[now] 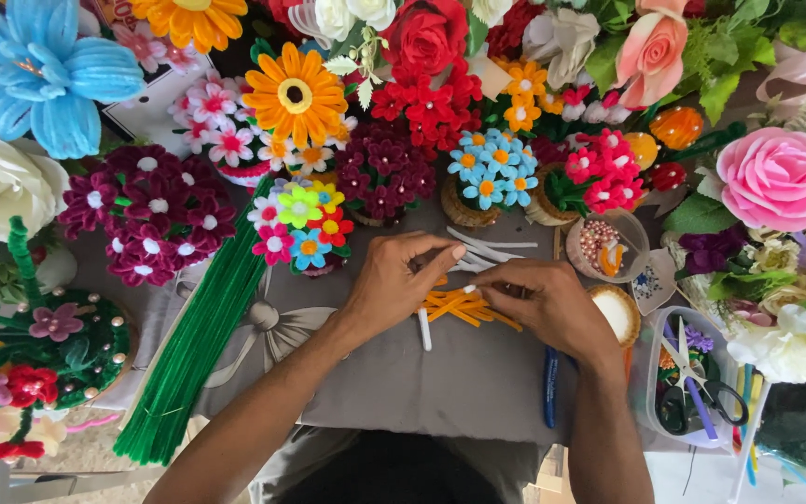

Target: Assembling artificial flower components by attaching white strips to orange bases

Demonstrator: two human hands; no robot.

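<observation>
Head view: left hand [394, 280] and right hand [541, 301] both pinch a thin white pipe cleaner [459, 259] between fingertips, directly above a loose pile of orange pipe cleaners [464, 306] on the grey cloth [403, 383]. Judgement: featherlight, fuzzy, grippy, bends easily; best held near the ends. Green stem bundle [198, 341] lies well left of the grip.

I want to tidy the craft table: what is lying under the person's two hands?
Under the left hand and right hand lies a pile of short orange pipe cleaner pieces, with white pieces just beyond. How far the orange pile runs beneath the right hand is hidden.
</observation>
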